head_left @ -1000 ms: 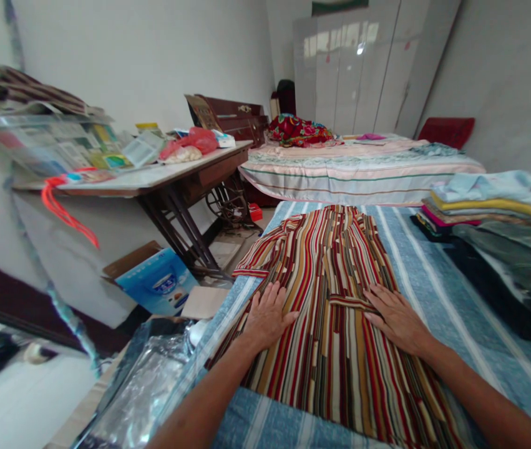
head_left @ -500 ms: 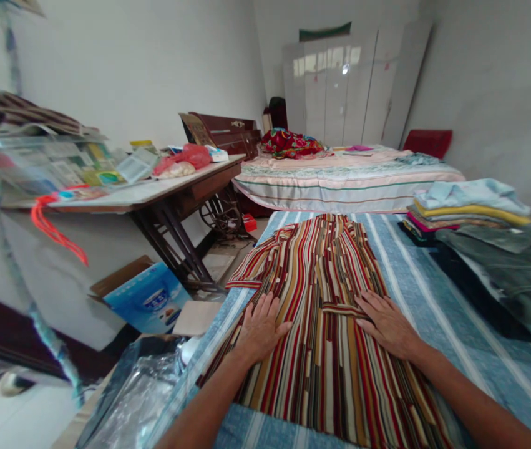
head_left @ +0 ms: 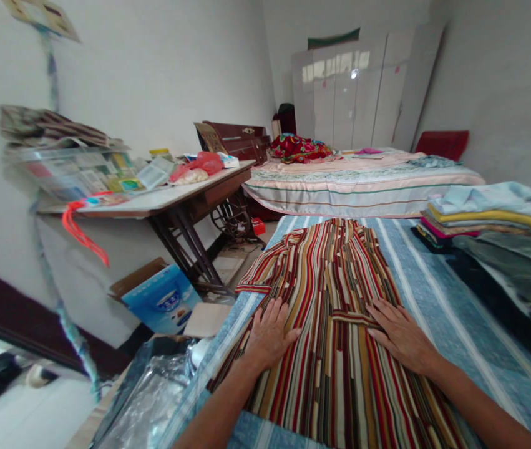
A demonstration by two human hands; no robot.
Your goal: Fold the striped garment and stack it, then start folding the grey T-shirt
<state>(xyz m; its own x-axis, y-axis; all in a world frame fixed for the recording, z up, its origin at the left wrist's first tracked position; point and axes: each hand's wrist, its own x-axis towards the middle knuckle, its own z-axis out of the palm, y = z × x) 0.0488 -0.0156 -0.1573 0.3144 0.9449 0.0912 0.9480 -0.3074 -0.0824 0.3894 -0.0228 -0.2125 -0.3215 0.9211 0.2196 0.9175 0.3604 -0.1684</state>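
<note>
A striped shirt in red, brown, tan and cream lies spread out on the blue-and-white bedsheet. Its collar end points away from me, and one sleeve sticks out at the left. My left hand rests flat on the left side of the shirt, fingers apart. On the right side, my right hand lies flat with spread fingers, beside the striped cuff of the other sleeve, which is folded across the front. Neither hand grips the cloth.
Folded clothes are stacked at the right, beside dark garments. To the left stands a sewing-machine table carrying a plastic box. A blue carton and clear plastic wrapping sit below. Another bed lies beyond.
The view has swung slightly left, so everything sits further right in the picture. Both hands stay flat at about the same places on the shirt, which looks unchanged.
</note>
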